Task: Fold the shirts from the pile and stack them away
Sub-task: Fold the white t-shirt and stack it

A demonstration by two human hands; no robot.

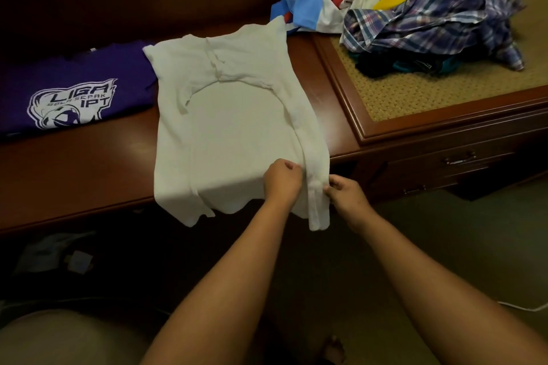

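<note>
your left hand (pixel 281 179) and right hand (pixel 345 191) both pinch the folded right edge of the white shirt (pixel 231 127) at the wooden bench's (pixel 89 169) near edge — hem hanging over. further left lies the folded purple shirt (pixel 71 89); far right, the unfolded pile (pixel 415 9) sits on a woven-top table (pixel 415 95).

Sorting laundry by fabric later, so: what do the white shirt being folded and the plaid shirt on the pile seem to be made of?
White shirt: looks like thin, soft matte knit, probably cotton jersey; it drapes limply over the desk edge with fine wrinkles. Plaid shirt: seems a light woven fabric, crisper, with sharp crumpled creases and a checked pattern. Exact fibre cannot be told.
</note>
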